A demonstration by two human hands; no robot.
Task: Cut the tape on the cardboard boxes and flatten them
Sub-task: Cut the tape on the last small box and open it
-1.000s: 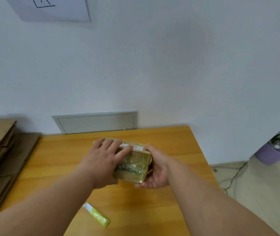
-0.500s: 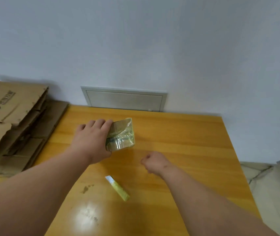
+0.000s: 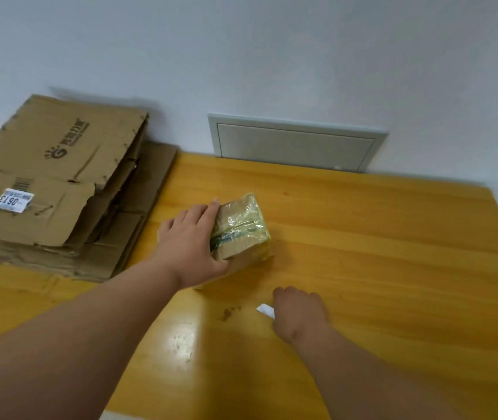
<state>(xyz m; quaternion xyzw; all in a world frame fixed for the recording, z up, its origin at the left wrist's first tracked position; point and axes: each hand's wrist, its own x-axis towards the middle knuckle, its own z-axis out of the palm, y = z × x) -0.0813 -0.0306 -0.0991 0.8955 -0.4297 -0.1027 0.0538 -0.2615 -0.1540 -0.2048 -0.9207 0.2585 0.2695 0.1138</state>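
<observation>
On table (image 3: 363, 237): left hand (image 3: 190, 241) grips box (image 3: 241, 228); right hand (image 3: 297, 310) curls over cutter (image 3: 265, 310). Steady box, slice tape shallowly.

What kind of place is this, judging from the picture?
Probably a plain indoor workroom or storage corner: a wooden table against a bare white wall, a stack of flattened cardboard boxes at the left, and a closed access panel in the wall.

you have one wide-angle head view, looking forward and down from above the wooden table (image 3: 393, 253), tilted so the wall (image 3: 272, 56) fills the upper half. it sits close over both forearms, with flattened cardboard (image 3: 60, 177) at the left edge.
</observation>
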